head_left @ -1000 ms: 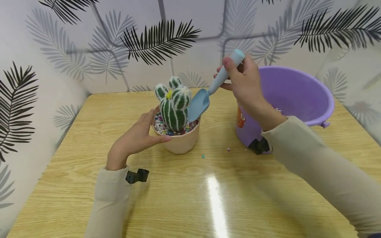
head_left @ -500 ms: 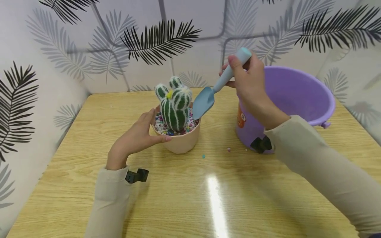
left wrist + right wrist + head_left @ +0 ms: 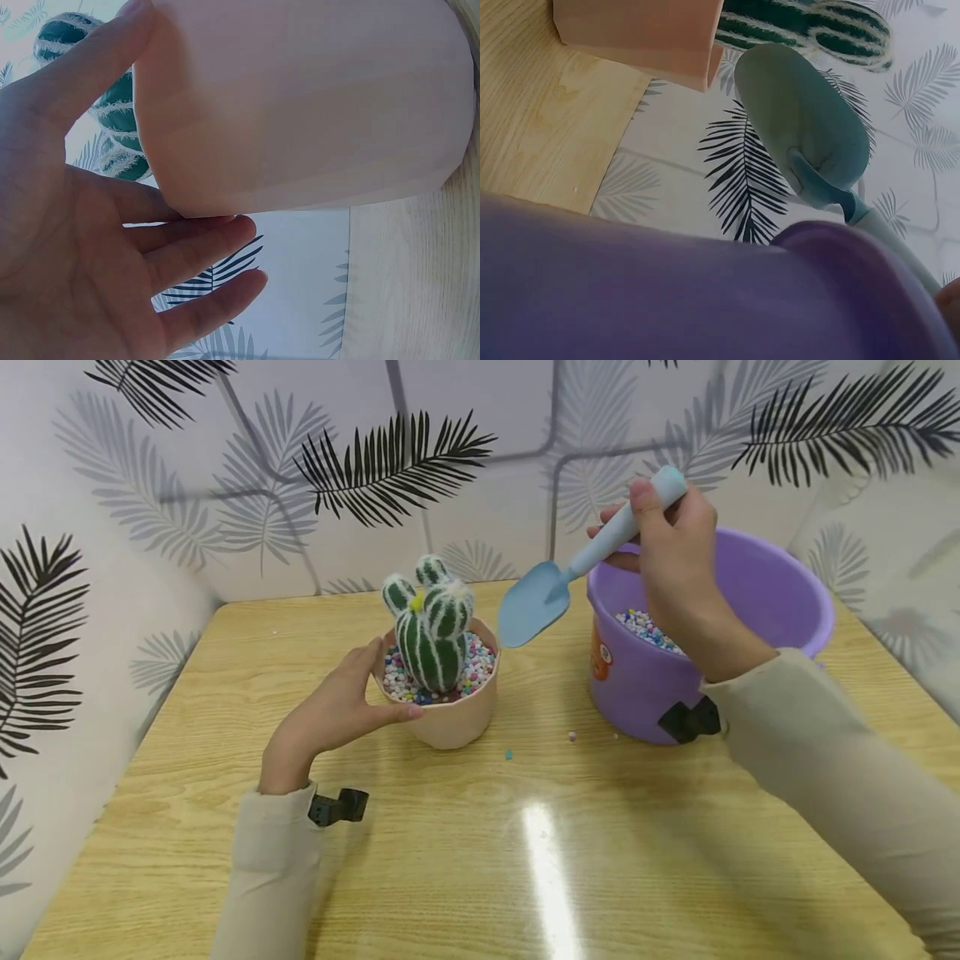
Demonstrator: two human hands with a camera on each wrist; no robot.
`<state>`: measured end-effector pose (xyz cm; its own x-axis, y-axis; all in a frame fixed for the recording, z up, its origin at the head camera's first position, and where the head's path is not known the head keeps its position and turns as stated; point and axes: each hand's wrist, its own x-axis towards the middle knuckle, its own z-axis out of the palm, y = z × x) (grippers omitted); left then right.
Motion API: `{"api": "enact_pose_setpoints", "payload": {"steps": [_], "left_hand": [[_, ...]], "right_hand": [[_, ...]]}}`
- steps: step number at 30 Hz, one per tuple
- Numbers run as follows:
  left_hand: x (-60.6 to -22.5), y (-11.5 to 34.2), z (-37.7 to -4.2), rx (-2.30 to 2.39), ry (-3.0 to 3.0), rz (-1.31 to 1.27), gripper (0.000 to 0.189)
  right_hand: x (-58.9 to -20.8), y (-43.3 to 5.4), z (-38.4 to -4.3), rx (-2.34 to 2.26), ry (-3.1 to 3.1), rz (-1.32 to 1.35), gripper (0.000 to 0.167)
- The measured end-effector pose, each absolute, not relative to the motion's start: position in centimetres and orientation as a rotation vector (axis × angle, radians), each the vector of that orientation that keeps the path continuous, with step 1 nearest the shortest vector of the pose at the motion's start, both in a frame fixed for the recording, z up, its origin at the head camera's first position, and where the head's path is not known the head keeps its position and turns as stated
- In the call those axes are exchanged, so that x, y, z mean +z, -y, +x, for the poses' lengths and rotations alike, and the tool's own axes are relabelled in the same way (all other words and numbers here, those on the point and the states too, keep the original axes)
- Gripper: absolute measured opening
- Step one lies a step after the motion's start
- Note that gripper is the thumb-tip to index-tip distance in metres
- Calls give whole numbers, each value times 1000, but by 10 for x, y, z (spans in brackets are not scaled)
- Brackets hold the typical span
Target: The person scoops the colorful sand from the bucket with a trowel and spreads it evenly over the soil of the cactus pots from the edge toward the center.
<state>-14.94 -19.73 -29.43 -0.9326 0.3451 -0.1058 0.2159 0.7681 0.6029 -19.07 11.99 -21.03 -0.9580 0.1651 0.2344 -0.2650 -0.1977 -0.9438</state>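
A cactus [image 3: 431, 643] with white stripes stands in a pale pink flower pot [image 3: 453, 725] filled with small coloured pebbles [image 3: 480, 662]. My left hand [image 3: 330, 706] holds the pot at its left side, thumb along the front and fingers behind. In the left wrist view two fingers [image 3: 217, 300] stand off the pot wall. High over the purple bucket's left rim, my right hand [image 3: 675, 552] grips the handle of a blue garden trowel [image 3: 534, 603]. The trowel's blade hangs just right of the pot, apart from it, and looks bare in the right wrist view.
The purple bucket [image 3: 637, 689] stands right of the pot with more pebbles [image 3: 648, 628] inside; my right forearm crosses its rim. A few stray pebbles [image 3: 572, 737] lie on the wooden table [image 3: 420, 860]. A leaf-patterned wall [image 3: 480, 502] borders the table's back.
My right hand has lifted the trowel up and to the right, away from the pot towards the bucket. My left hand has kept its place on the pot.
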Motion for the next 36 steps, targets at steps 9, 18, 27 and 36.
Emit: {"api": "enact_pose_setpoints", "payload": {"steps": [9, 18, 27, 36], "left_hand": [[-293, 198, -146, 879, -2753, 423, 104], [-296, 198, -147, 908, -2811, 416, 100], [-295, 194, -151, 975, -2816, 488, 86], [-289, 195, -136, 890, -2883, 384, 80]], "right_hand": [[-204, -147, -190, 2368, 1654, 47, 19], [-195, -172, -196, 2492, 1436, -26, 16], [-195, -207, -199, 2571, 1260, -124, 15], [-193, -230, -203, 2588, 1208, -159, 15]]}}
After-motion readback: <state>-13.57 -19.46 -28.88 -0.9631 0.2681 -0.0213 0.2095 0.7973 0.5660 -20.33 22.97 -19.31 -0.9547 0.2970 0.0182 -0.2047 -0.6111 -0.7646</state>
